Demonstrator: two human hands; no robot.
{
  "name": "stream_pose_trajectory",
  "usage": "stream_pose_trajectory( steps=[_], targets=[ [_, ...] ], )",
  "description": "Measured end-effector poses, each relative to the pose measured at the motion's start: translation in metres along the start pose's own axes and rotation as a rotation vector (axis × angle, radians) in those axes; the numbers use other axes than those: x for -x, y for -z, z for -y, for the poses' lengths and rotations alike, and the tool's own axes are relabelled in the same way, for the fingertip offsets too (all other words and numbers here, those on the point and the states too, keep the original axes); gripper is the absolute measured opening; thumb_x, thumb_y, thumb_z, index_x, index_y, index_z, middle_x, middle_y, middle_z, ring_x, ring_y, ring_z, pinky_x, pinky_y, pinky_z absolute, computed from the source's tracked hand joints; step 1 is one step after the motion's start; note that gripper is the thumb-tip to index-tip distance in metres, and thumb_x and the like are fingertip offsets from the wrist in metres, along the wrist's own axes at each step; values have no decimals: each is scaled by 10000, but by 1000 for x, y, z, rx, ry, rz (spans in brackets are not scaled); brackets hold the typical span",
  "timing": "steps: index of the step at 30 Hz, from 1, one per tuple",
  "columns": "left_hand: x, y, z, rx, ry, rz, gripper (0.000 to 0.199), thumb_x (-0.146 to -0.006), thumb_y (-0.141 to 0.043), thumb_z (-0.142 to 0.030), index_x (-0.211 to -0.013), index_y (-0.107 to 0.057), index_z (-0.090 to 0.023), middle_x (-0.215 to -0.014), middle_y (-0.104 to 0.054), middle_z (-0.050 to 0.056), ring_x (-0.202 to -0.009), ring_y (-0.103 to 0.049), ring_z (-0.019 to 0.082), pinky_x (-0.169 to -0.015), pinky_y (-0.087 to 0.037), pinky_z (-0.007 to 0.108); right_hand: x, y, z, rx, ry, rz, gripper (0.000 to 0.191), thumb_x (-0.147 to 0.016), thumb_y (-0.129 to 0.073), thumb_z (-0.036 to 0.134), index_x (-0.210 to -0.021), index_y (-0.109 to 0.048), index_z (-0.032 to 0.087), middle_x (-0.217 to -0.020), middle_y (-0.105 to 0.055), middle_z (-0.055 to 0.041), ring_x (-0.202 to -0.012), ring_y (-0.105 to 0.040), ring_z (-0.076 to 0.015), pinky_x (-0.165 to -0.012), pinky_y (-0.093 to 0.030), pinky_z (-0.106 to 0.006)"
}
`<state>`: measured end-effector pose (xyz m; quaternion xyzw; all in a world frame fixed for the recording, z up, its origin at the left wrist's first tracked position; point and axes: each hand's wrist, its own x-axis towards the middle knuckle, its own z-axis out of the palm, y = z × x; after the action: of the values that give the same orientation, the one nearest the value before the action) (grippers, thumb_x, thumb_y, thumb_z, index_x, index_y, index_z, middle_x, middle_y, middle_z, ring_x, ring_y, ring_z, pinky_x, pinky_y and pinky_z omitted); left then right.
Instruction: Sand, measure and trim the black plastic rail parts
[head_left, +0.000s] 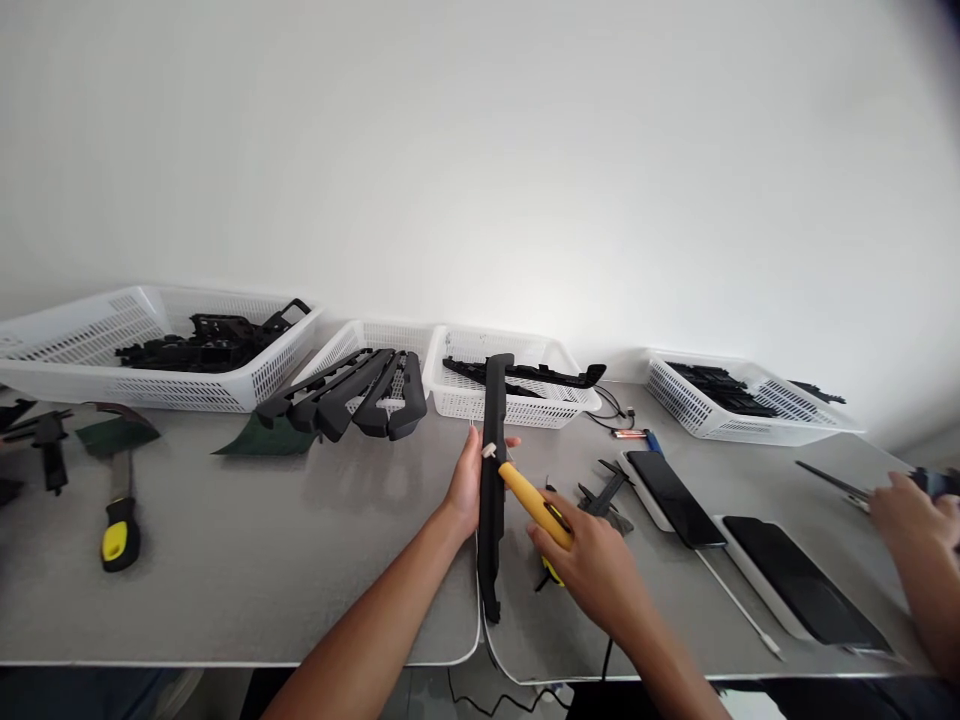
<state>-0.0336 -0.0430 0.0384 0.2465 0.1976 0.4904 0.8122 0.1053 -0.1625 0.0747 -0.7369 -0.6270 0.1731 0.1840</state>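
A long black plastic part (pixel 492 500) stands lengthwise before me, over the seam between two grey tables. My left hand (pixel 466 480) is wrapped round its middle from the left side. In my right hand (pixel 589 560) is a yellow-handled tool (pixel 531 500), its pale tip touching or very close to the part just above the left thumb. Beneath the right hand, partly hidden, lies a yellow and black object (pixel 553 572). A dark caliper-like tool (pixel 604 492) rests just to the right.
White baskets (pixel 247 388) with black parts line the wall. A yellow-black-handled tool (pixel 121 535) and green sheets (pixel 266 437) lie left. Two phones (pixel 675 495) on white boxes, a white cable (pixel 739 603) and another person's hand (pixel 911 515) are at right.
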Motion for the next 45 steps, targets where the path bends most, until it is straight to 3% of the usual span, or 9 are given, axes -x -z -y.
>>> stream_pose_trajectory(
  steps=[4,12,18,24,37,45],
  targets=[
    [1,0,0,11,-16,42,483,-917,-600,-669,-1037,-658,-204,-1118,-714,89,-594,-547,102,-472,-421,208,26,-9,-10,31,-39,82,495,-979,-522,491,-1424,-639,308,-1114,-790,-78,-971,-749,-309,-778,-451,-316],
    [0,0,-3,29,-17,45,475,-931,-590,-650,-1085,-646,-204,-1089,-713,104,-601,-545,118,-470,-426,222,71,-14,-27,9,-54,246,527,-948,-509,493,-1438,-631,340,-976,-804,-72,-864,-765,-306,-707,-455,-296],
    [1,1,-4,16,-13,57,457,-924,-613,-636,-1085,-643,-209,-1112,-710,100,-617,-547,118,-489,-418,221,83,-7,-33,8,-68,377,573,-911,-530,507,-1464,-602,376,-909,-798,-53,-798,-761,-300,-670,-438,-290],
    [0,2,-4,19,-17,59,471,-925,-599,-651,-1079,-646,-209,-1107,-712,102,-612,-544,120,-490,-418,230,83,1,-31,5,-48,389,567,-879,-568,459,-1440,-629,399,-885,-799,-36,-795,-756,-293,-658,-430,-281],
    [-1,2,-1,3,-21,54,497,-909,-606,-683,-1049,-637,-207,-1106,-707,98,-590,-538,108,-451,-404,208,46,6,-14,69,-55,208,490,-982,-526,495,-1457,-608,405,-1104,-794,-41,-993,-743,-317,-770,-436,-312],
    [2,1,-2,-37,-2,49,512,-914,-586,-694,-1012,-652,-196,-1140,-706,94,-580,-522,94,-464,-420,213,21,9,-1,170,-41,85,495,-996,-534,471,-1480,-589,379,-978,-800,-60,-893,-754,-301,-674,-368,-294]
  ],
)
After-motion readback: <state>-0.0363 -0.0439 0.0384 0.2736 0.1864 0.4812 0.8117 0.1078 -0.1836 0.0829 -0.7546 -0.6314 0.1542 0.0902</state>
